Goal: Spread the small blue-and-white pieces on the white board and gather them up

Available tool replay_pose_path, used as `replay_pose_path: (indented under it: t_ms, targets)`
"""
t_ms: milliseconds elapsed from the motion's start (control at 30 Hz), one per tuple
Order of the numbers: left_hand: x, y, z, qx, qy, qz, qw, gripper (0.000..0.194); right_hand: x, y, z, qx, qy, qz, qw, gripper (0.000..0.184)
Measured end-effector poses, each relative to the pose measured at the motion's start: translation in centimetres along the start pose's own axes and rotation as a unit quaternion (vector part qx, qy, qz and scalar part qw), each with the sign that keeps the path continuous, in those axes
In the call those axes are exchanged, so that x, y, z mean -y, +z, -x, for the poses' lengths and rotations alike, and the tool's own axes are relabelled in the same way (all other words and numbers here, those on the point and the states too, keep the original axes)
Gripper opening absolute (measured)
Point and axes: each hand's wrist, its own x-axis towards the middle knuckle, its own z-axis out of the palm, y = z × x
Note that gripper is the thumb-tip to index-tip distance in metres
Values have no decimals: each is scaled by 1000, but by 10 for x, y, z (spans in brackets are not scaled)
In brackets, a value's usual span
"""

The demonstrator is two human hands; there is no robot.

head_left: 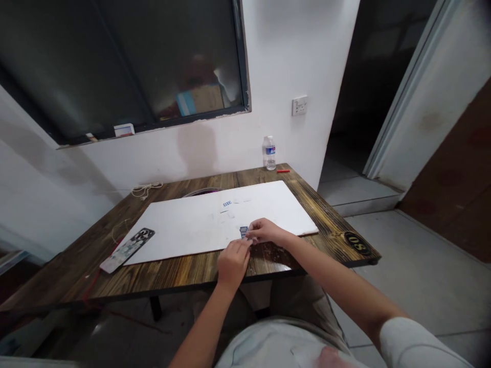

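Note:
A large white board [184, 225] lies on the wooden table, and my two hands meet at its front edge. My right hand [265, 231] is closed in a pinch, fingertips pointing left. Just below it, my left hand [232, 259] is closed too, its fingertips touching those of the right. Right by the fingertips is a small blue piece with pale stripes [243, 231]; whether it is gripped or only lies there is unclear. Farther back on the board are a second small blue-and-white piece [227, 204] and several thin pale scraps [229, 214].
A phone in a patterned case [128, 250] lies across the board's left corner. A water bottle [270, 153] and a red stick-like object [283, 171] are at the table's back right. A white cable [146, 189] lies back left. The wooden table [322, 220] ends close to my body.

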Motion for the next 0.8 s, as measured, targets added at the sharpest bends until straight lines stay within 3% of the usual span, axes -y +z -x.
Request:
replay_pose_path:
  t_ms: [133,233,333,433,500,567,633,800]
  targets:
    - [8,-3,-5,37,-29,55,997,28,0,-6,-4,-93,-49,-17,994,35]
    - [30,-3,-9,83,-64,42,994,33,2,-13,-8,-149,-76,-22,986,34]
    - [61,-2,-17,142,-100,-23,985,56,2,-17,-11,-181,-71,-29,980,32]
    - [86,-4,-28,237,-123,-54,962,86,2,-17,-12,-185,-67,-26,980,30]
    - [96,-7,-34,304,-125,-55,943,92,2,-17,-11,-183,-66,-21,981,30]
    - [101,-10,-36,334,-108,-51,935,90,2,-18,-11,-180,-69,-19,981,31]
    - [103,-12,-32,326,-78,-44,941,80,1,-19,-12,-178,-72,-21,981,32]
    - [102,-16,-7,231,7,10,973,35,-4,-23,-16,-185,-62,-28,980,34]
